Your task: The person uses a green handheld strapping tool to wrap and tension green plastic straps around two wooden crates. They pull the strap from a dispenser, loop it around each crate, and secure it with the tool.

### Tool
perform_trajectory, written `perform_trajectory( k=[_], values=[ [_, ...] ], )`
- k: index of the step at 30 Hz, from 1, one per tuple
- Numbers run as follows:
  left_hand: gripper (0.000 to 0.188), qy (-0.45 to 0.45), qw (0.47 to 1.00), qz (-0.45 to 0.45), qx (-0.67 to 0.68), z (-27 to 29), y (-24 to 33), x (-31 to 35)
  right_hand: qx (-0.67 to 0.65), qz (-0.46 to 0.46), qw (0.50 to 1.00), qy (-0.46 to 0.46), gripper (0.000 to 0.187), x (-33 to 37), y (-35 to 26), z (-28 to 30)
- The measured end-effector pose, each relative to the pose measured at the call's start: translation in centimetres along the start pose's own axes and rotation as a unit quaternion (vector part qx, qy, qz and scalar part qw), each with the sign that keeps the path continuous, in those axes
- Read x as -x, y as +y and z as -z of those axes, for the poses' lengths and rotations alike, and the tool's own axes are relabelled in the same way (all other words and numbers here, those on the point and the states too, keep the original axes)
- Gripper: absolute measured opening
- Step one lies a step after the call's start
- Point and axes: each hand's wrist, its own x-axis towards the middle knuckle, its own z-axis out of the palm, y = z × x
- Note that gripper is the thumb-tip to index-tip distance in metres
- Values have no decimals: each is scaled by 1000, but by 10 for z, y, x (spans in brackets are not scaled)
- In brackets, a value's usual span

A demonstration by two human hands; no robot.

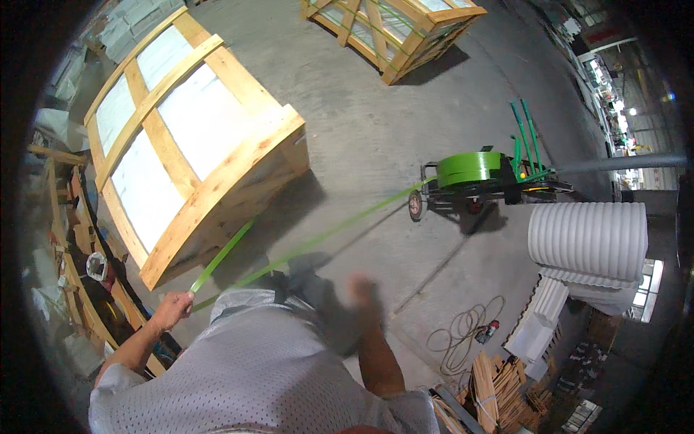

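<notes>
My left hand [173,310] is closed around a green strap [224,254], near the close end of a large wooden crate. From that hand one length of strap runs up to the crate's lower side, where its far end is hidden. Another length stretches low over the floor to a green strap coil [471,167] on a wheeled cart [473,190]. The wooden crate [168,130] has pale panels between light timber slats. My right hand [361,289] hangs in front of my body, smeared by motion, so its fingers cannot be made out.
A second strapped crate [394,32] stands at the far side. Rolled white foam [587,235] lies right of the cart. A coiled cable [463,334] and a pile of wood strips [499,387] are at lower right. Timber pieces [79,239] crowd the left edge.
</notes>
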Motion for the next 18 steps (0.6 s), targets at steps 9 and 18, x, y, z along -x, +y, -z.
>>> perform_trajectory(
  k=[9, 18],
  values=[
    [48, 96, 985, -87, 115, 116, -3, 58, -188, -266, 945, 7, 34, -75, -218, 6],
    [49, 92, 842, -335, 413, 203, 5, 153, -84, 31, 990, -113, 55, -75, -329, -7]
  ],
)
